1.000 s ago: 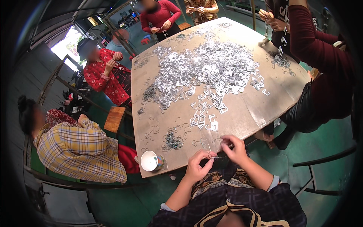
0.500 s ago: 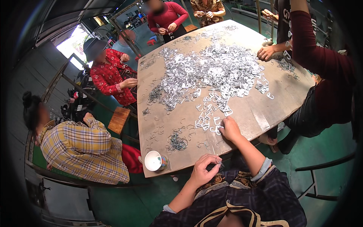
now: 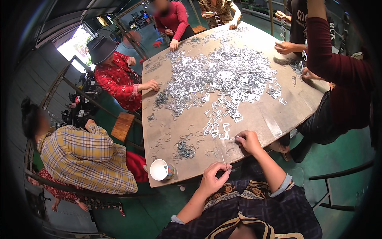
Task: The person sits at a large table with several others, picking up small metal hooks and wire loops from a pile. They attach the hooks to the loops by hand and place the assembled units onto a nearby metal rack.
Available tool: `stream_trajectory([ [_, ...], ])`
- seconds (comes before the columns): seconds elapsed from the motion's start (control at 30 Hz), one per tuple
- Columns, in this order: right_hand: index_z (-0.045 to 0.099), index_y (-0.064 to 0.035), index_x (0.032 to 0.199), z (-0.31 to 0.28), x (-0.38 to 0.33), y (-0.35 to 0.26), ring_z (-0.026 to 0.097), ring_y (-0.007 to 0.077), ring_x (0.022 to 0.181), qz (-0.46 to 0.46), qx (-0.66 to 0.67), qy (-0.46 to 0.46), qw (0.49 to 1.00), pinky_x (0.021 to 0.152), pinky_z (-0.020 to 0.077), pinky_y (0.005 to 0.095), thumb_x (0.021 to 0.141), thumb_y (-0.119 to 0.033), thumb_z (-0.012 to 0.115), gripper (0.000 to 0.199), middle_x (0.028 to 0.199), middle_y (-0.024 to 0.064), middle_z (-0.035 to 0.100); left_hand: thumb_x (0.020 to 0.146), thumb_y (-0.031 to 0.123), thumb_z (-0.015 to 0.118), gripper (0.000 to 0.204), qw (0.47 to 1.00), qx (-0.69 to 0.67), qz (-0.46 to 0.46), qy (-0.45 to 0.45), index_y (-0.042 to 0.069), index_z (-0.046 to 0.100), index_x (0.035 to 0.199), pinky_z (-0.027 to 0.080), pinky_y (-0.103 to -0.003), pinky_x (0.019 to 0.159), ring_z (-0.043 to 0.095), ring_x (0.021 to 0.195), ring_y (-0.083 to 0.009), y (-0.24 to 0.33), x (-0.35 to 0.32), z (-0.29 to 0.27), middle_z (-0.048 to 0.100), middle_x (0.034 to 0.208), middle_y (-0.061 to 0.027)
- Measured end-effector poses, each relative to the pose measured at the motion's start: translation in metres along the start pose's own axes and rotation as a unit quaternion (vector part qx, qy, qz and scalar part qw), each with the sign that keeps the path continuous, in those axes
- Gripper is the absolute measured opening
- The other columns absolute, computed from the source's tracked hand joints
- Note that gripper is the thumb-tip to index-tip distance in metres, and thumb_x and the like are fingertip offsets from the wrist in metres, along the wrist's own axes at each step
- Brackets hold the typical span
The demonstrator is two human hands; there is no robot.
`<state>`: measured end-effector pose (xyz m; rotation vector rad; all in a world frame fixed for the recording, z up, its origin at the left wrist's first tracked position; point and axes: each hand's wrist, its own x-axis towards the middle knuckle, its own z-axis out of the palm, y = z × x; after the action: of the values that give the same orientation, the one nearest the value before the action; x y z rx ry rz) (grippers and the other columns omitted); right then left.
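My right hand [image 3: 249,143] is over the near edge of the table, its fingertips pinched on a thin silver hook [image 3: 235,138] that points left. Just beyond it lies a loose cluster of flat silver hooks [image 3: 215,122], trailing off the large heap of hooks [image 3: 227,75] mid-table. My left hand [image 3: 216,177] is held in front of my body below the table edge, thumb and forefinger closed on a small metal piece [image 3: 230,169] whose exact shape is too small to tell. Left of my hands is a small tangled pile of dark wire hooks [image 3: 185,149].
A paper cup [image 3: 159,170] stands at the near left corner of the cardboard-covered table [image 3: 258,123]. Several people work around the edges; a maroon sleeve [image 3: 334,47] leans in at the right. A wooden stool [image 3: 122,125] is at the left, a metal-framed seat [image 3: 338,175] at the lower right.
My right hand has drawn slightly right and nearer, away from the loose hooks, with a hook in its fingertips. My left hand barely moved. Coworkers across the table have reached onto it.
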<state>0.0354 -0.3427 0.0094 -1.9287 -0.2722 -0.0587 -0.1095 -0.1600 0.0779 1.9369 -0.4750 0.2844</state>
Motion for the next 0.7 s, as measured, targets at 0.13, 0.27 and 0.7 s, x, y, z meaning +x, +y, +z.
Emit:
stream_trajectory([
  [0.13,0.069,0.0030,0.086,-0.003,-0.023,-0.027,0.061,0.0097,0.057,0.056,0.182,-0.080,0.978,0.054,0.0485,0.0262,0.086,-0.014,0.070,0.017,0.068,0.0053,0.066,0.080,-0.006,0.065,0.009,1.000,0.006,-0.010,0.011,-0.002,0.058,0.084,0.051,-0.032,0.080,0.066,0.088,-0.0202,-0.002,-0.002,0.001,0.068,0.092,-0.0130],
  [0.27,0.067,0.0028,0.084,-0.003,-0.048,-0.057,0.058,0.0070,0.058,0.057,0.240,-0.122,0.961,0.054,0.0467,0.0239,0.089,-0.014,0.068,0.017,0.066,0.0019,0.063,0.079,-0.004,0.067,0.010,1.000,0.018,0.006,0.014,-0.002,0.059,0.085,0.051,-0.032,0.077,0.066,0.084,-0.0201,-0.010,0.006,0.002,0.068,0.089,-0.0114],
  [0.7,0.067,0.0023,0.085,0.002,-0.038,-0.078,0.059,0.0095,0.059,-0.028,0.088,-0.089,0.992,0.056,0.0478,0.0258,0.081,-0.007,0.073,0.012,0.068,0.0085,0.066,0.075,0.001,0.071,0.012,0.994,0.113,0.005,0.012,0.001,0.062,0.084,0.047,-0.036,0.067,0.061,0.073,-0.0291,-0.041,0.036,-0.005,0.064,0.080,-0.0120],
])
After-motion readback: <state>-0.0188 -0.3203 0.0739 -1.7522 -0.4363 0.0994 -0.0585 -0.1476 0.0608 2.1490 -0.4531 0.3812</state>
